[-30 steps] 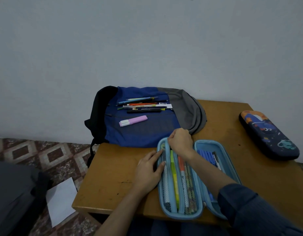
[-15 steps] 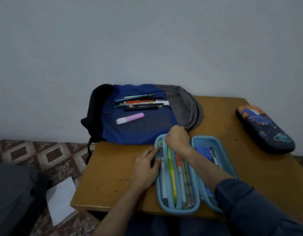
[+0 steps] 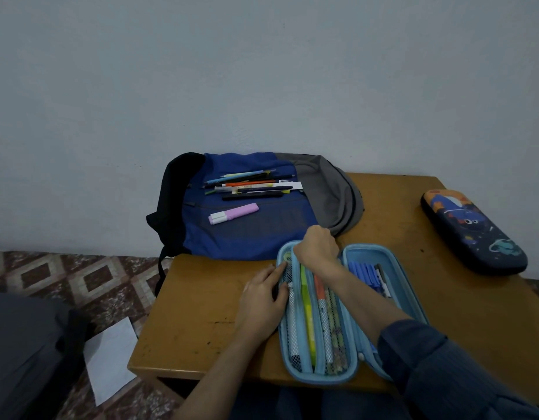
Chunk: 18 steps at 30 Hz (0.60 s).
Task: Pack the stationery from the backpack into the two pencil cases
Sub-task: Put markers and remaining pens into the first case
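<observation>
I am watching the left hand (image 3: 263,301) lying spread against the left rim of the open light-blue pencil case (image 3: 319,378) on the worktop (image 3: 201,298). The right hand (image 3: 316,250) is curling over the case's far end, and I cannot tell whether it is holding anything. Pens (image 3: 253,184) and a purple highlighter (image 3: 233,213) are lying on the backpack (image 3: 247,237).

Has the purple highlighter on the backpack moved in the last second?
No. The purple highlighter still lies on the blue backpack just below the pen pile, at the same angle; only the view shifted.
</observation>
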Motion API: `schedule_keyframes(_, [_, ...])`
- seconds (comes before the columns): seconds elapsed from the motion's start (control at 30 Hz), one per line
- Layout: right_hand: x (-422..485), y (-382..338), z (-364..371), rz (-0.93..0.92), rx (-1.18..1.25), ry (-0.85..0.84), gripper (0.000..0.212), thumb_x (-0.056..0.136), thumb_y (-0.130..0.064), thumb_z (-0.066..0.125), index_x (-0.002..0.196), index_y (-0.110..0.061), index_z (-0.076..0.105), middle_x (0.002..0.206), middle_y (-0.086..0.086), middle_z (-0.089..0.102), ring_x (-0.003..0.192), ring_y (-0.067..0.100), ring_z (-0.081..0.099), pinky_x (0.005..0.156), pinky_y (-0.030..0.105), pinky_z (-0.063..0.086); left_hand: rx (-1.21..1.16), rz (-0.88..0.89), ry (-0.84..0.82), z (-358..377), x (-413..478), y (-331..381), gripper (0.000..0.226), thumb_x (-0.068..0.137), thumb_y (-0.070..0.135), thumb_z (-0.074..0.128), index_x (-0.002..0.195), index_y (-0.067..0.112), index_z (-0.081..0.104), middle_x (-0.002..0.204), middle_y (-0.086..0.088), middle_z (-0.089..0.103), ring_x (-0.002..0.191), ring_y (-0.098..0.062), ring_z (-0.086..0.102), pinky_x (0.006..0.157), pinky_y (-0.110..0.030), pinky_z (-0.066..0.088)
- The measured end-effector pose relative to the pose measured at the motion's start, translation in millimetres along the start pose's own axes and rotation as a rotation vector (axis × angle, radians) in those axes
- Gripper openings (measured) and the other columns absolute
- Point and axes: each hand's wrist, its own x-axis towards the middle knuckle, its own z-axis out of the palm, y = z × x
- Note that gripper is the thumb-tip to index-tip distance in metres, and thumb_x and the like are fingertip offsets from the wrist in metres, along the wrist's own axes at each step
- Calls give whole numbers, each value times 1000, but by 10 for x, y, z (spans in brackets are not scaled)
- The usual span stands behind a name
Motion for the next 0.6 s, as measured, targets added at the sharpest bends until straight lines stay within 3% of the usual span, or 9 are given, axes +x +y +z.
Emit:
schedule_keyframes(0.23, [-8,-47,-31,28,-2,-27,34,86,-10,57,58,-13,37,62,0,40,60,19,46,54,27,36,3,15,11,-23,-6,32,45,97,28,42,142,27,37,140,6,45,125,-9,41,103,-27,36])
schedule_keyframes(0.33, [-8,-16,-48,29,21,-26,35,86,-8,56,57,-12,36,61,1,40,52,15,40,44,24,29,1,21,16,-16,-9,26,45,97,27,42,142,26,37,139,5,45,125,-9,42,103,-28,37])
schedule_keyframes(0.6, [-9,16,-28,20,76,13,39,84,-3,55,54,-12,32,55,1,37,47,14,34,42,24,27,-17,35,27,-16,-8,26,44,97,26,44,141,26,39,134,7,49,118,-8,46,100,-27,38])
